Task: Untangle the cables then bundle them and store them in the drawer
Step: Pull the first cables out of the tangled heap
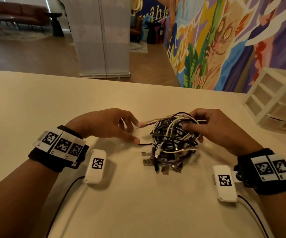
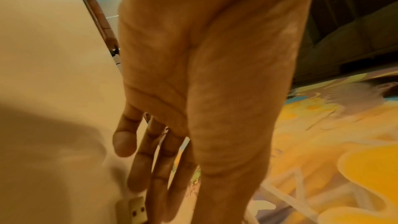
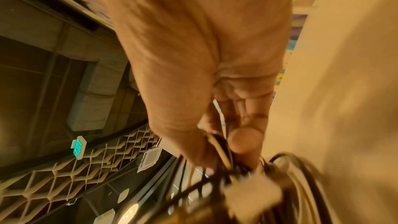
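Right – cables (image 1: 174,138) in right grip (image 1: 212,127)

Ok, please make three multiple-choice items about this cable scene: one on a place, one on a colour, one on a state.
1. Where does the drawer unit stand on the table?
A. far right
B. far left
C. beside the near edge

2. What colours are the cables in the tangle?
A. only red
B. white, black and purple
C. only green

3. What is the right hand doing?
A. lying flat on the table
B. gripping the tangle
C. opening a drawer

Answers:
1 A, the head view shows it at the far right corner.
2 B, these strands show in the ball.
3 B, its fingers curl round the cables.
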Tool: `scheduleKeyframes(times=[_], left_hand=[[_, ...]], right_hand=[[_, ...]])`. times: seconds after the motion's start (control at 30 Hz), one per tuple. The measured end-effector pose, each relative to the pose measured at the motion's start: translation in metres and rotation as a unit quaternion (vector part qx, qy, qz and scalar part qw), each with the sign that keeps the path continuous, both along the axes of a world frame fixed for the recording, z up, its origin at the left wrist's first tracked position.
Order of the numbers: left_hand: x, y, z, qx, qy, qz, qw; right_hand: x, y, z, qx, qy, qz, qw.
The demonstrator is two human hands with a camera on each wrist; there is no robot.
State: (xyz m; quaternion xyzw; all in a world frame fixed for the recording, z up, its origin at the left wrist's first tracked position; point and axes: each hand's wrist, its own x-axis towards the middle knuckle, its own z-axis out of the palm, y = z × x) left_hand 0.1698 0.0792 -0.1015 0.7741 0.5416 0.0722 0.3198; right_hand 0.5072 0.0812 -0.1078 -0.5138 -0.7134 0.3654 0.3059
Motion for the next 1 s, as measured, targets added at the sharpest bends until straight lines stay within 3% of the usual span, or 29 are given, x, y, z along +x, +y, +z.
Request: scheduleKeyframes(times=[0.1, 0.23, 0.4, 0.6, 0.67, 0.73, 0.8, 0.9, 1.0], left_hand=[[0.006, -0.005, 0.004, 0.037, -0.058, -0.019, 0.997], [0.017, -0.011, 0.013, 0.101, -0.268, 0.032, 0.957], [0.019, -0.016, 0.022, 0.127, -0.379, 0.074, 0.913], [0.019, -0.021, 0.028, 0.036, -0.394, 0.034, 0.918], [0.019, -0.022, 0.026, 0.036, -0.369, 0.000, 0.929], [0.018, -0.020, 0.025, 0.073, -0.381, 0.003, 0.922], [0.016, -0.019, 0.027, 0.130, -0.445, 0.040, 0.885], [0.011, -0.018, 0.035, 0.199, -0.544, 0.092, 0.810], [0.008, -0.018, 0.040, 0.232, -0.576, 0.096, 0.778]], right_hand=[[-0.007, -0.001, 0.002, 0.005, 0.121, -0.042, 0.992], [-0.022, -0.012, 0.016, 0.004, 0.253, -0.064, 0.965], [-0.036, -0.028, 0.022, 0.012, 0.186, 0.030, 0.982], [-0.026, -0.029, 0.027, -0.022, 0.088, 0.096, 0.991], [-0.022, -0.028, 0.028, -0.053, 0.096, 0.140, 0.984], [-0.020, -0.027, 0.031, -0.093, 0.167, 0.159, 0.969], [-0.023, -0.026, 0.034, -0.082, 0.231, 0.125, 0.962], [-0.029, -0.029, 0.032, -0.018, 0.258, 0.065, 0.964], [-0.035, -0.031, 0.030, 0.023, 0.251, 0.063, 0.966]])
